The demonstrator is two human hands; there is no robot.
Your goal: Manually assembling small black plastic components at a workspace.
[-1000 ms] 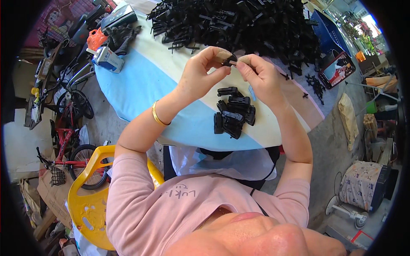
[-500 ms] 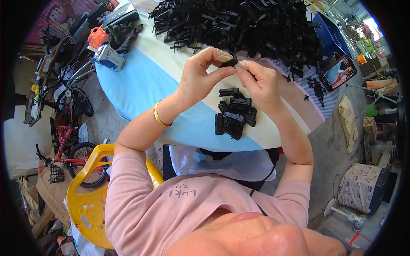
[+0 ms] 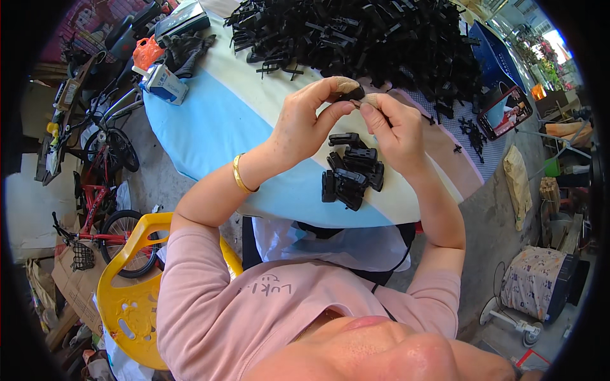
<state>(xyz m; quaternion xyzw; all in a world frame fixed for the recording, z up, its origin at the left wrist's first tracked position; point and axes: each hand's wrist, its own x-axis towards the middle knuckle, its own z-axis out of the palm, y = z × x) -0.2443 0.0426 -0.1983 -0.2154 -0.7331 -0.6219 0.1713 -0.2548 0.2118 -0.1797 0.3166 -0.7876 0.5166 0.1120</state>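
Note:
Above the striped cloth, my left hand (image 3: 307,117) grips a small black plastic part (image 3: 353,94) between thumb and fingers. My right hand (image 3: 395,127) meets it from the other side, thumb and index finger pinched at the part's edge; whatever lies between those fingertips is too small to make out. Tan coverings wrap fingertips of both hands. Below them on the cloth lies a small cluster of black plastic parts (image 3: 352,173). A large heap of similar black pieces (image 3: 356,44) spreads over the far side of the table.
The round table (image 3: 190,136) has a blue, cream and tan cloth. At its left stand a milk carton (image 3: 164,84), an orange bag (image 3: 147,53) and dark gloves (image 3: 184,54). A phone (image 3: 505,113) and blue crate (image 3: 492,60) are at right. A yellow chair (image 3: 130,301) stands near-left.
Both hands have shifted slightly toward me and to the right, still together at the black part. My left fingers have tilted, showing more of its dark side.

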